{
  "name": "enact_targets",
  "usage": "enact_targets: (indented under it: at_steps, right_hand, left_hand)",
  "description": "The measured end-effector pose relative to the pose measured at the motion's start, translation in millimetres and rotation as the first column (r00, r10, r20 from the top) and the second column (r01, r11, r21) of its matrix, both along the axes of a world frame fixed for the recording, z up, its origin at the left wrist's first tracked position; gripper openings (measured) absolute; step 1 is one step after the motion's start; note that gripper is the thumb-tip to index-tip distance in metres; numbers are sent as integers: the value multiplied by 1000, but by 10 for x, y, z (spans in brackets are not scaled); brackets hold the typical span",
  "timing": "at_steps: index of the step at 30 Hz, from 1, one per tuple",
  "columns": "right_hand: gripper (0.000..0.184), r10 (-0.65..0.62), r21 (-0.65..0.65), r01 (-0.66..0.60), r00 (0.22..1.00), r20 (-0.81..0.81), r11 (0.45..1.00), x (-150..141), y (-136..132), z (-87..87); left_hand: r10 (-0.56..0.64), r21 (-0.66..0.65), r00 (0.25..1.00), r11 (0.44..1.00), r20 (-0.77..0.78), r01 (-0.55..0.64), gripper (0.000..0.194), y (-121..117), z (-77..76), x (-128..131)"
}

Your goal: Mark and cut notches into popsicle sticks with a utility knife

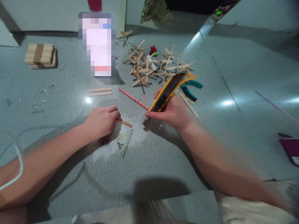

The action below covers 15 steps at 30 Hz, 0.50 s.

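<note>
My left hand is closed on one end of a wooden craft stick, whose free end points right, low over the floor. In my right hand is a yellow and black box cutter, held tilted with its handle up to the right; its tip is hidden by my fingers and I cannot see the blade. A clear set square lies just below the stick, on a patch of pale dust. Between the hands and farther off rests a red pencil.
Joined craft sticks lie in a heap beyond my right hand, beside teal-handled pliers. Two loose sticks lie ahead of my left hand. A banded stick bundle sits far left. A blurred-out upright object stands at the back.
</note>
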State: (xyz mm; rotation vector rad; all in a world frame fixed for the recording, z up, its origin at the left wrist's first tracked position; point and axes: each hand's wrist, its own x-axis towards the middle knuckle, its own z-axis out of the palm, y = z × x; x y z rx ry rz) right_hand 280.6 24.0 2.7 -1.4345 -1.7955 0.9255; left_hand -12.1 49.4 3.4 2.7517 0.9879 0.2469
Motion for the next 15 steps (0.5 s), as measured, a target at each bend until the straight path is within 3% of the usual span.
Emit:
enact_targets:
  at_steps: [1,2,4,6,9,11,15]
  right_hand:
    - [59,50,-180,-62,996,-67,982,100,-32,46]
    - [59,87,-256,-103,993,-76,961,192,-84,94]
    - [56,128,-333,-139,990,-55,933,325,-229,195]
    - [52,164,-382,-120,983,86,916,368,-390,280]
    - [40,190,-299,-93,931,311,950,290,-554,329]
    - [30,155,-232,-70,915,373,970,191,-597,317]
    - [14,-59,-17,74,896,439,997,-60,-661,362]
  left_hand:
    - [4,-5,1000,1000,-9,-4,23,5,16,2]
    - [4,-9,1000,1000,-18,-4,22,9,31,3]
    - [-4,-11,999,1000,-34,4,20,12,52,3]
    - [-17,-4,999,1000,-43,16,19,7,59,1]
    - [-46,14,998,999,-41,47,17,-21,62,4]
    - [-62,37,998,997,-25,63,15,-60,77,14]
    - [-74,136,997,988,39,68,14,-200,164,41]
